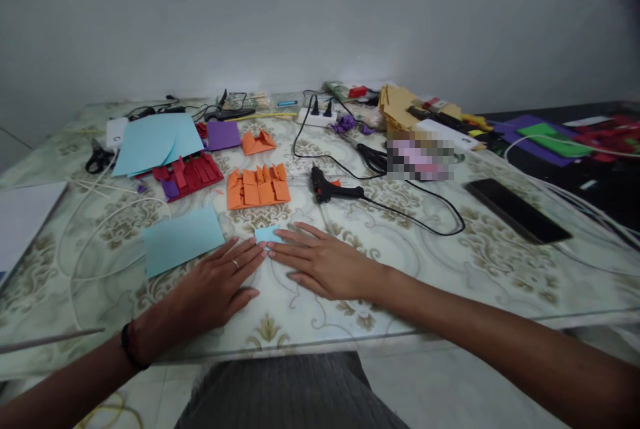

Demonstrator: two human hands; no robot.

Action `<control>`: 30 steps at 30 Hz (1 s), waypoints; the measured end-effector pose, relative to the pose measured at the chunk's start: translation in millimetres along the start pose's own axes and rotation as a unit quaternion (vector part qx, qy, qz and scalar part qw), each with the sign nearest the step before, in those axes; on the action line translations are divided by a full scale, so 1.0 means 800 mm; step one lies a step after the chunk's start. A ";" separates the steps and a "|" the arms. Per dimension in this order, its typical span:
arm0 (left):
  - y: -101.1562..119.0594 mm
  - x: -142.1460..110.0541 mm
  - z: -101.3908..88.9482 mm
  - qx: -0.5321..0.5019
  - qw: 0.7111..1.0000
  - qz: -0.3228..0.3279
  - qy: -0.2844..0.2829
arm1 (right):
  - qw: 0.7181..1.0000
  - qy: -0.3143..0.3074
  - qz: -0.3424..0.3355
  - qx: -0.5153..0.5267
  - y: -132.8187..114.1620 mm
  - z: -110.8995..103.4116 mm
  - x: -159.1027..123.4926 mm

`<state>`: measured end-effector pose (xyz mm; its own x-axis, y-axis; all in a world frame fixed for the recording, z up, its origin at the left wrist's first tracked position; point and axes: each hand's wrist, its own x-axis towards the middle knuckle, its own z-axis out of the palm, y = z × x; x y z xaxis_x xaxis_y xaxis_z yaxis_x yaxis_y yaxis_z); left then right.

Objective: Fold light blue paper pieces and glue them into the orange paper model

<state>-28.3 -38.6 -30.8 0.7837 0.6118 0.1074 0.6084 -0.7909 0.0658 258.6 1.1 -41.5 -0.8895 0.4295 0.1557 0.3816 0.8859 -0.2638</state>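
At the bottom center of the frame, ribbed gray clothing (pixel 290 392) sits below the table edge. Above it, the left hand (pixel 217 285) comes in from the lower left and the right hand (pixel 327 259) from the lower right, both palm down. Their fingers are laid out long and flat, converging with tips nearly meeting; the left thumb stands apart from its fingers, and neither hand is pinching anything.

The small light-blue paper piece (pixel 265 233) lies right at those fingertips, just below the middle of the frame, directly beyond the left hand's tips and to the left of the right hand. The right hand covers more of it, its fingers lying over the right part, while the left hand's tips meet the lower edge. The visible part runs longer across the frame than away from the person; its covered end cannot be told.

Left of it lies a larger light-blue sheet (pixel 184 241), apart and slanted upward to the right. Beyond stand the folded orange paper (pixel 259 187) and, right of center, a black glue gun (pixel 333 189).
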 end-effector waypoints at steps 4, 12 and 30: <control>0.000 -0.004 -0.002 0.008 1.000 -0.018 -0.009 | 1.000 -0.020 0.012 0.005 0.004 0.000 -0.007; 0.002 -0.007 -0.001 -0.007 0.999 -0.036 -0.018 | 0.999 -0.010 0.035 0.003 0.003 -0.001 -0.023; -0.013 0.053 0.005 0.003 0.999 0.033 0.040 | 0.999 0.045 -0.001 0.029 0.014 -0.017 0.029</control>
<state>-1.3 -4.4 -31.0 0.8095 0.5553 0.1905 0.5568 -0.8291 0.0509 245.7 23.4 -27.6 -0.8631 0.4441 0.2405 0.3620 0.8761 -0.3185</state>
